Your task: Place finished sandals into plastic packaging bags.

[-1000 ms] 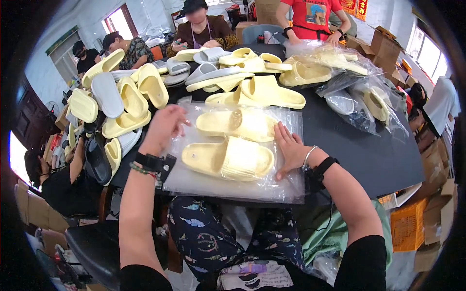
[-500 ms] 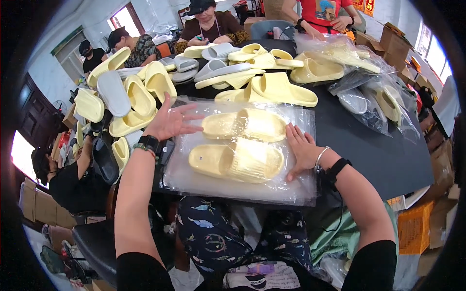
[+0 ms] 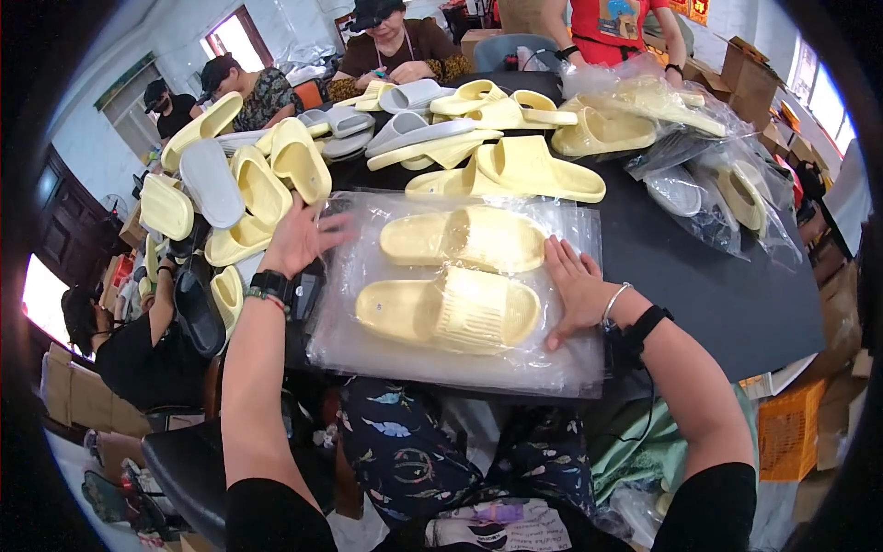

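Observation:
Two pale yellow slide slippers lie side by side, toes to the right, an upper slipper point(image 3: 414, 241) and a lower slipper point(image 3: 400, 308). Around them spreads a clear plastic bag point(image 3: 354, 361), apparently on top of more clear plastic; I cannot tell for sure whether the slippers are inside it. My right hand point(image 3: 578, 287) rests flat at the bag's right side, fingers stretched close to the upper slipper's toe. Off the bag's upper left corner, my left hand point(image 3: 303, 239) holds nothing, its fingers apart and partly smeared by motion.
Loose yellow and grey slippers are heaped at the left, with a grey slipper point(image 3: 212, 184) among them, and along the far side. Bagged slippers point(image 3: 694, 198) lie at the right on the black table point(image 3: 699, 304). Several people sit or stand around it. An orange crate point(image 3: 788, 431) stands lower right.
My left hand has moved left and slightly down, away from the slippers, toward the loose heap. My right hand stays at the bag's right side. The bagged pair has barely shifted.

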Tool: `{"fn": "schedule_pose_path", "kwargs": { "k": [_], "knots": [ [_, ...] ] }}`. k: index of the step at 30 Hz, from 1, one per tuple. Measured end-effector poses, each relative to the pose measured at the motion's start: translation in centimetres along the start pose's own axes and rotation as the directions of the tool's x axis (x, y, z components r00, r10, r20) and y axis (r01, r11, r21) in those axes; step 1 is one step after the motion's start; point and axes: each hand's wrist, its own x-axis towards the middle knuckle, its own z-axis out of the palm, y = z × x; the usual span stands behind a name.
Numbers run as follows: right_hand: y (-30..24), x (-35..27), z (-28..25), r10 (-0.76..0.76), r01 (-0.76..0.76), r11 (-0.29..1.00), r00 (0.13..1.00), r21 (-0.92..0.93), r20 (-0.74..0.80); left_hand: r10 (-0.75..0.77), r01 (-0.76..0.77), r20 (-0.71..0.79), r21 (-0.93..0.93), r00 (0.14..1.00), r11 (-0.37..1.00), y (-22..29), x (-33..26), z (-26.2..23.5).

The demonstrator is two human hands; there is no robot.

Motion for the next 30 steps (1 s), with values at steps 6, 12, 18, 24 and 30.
{"fn": "schedule_pose_path", "kwargs": {
  "k": [6, 12, 18, 24, 30],
  "knots": [
    [0.1, 0.1, -0.2, 0.022, -0.022, 1.0, 1.0, -0.022, 0.019, -0.254, 0.232, 0.041, 0.287, 0.966, 0.929, -0.7, -2.9, -0.2],
    [0.5, -0.3, -0.3, 0.023, -0.023, 1.0, 1.0, 0.018, 0.013, -0.329, 0.193, 0.169, 0.538, 0.929, 0.821, 0.3, -3.0, 5.8],
    [-0.3, -0.2, -0.6, 0.019, -0.019, 0.999, 1.0, 0.027, 0.018, -0.315, 0.057, 0.123, 0.86, 0.941, 0.508, -2.6, 1.0, 5.8],
    [-0.7, -0.6, -0.9, 0.044, -0.045, 0.999, 0.999, 0.028, 0.031, -0.219, -0.646, 0.608, 0.722, 0.764, -0.248, -2.8, -0.2, 13.3],
    [-0.3, -0.6, -0.9, 0.033, -0.033, 0.999, 0.999, 0.015, 0.023, -0.293, -0.768, 0.716, 0.629, 0.633, -0.12, -5.9, 2.2, 12.9]
  ]
}}
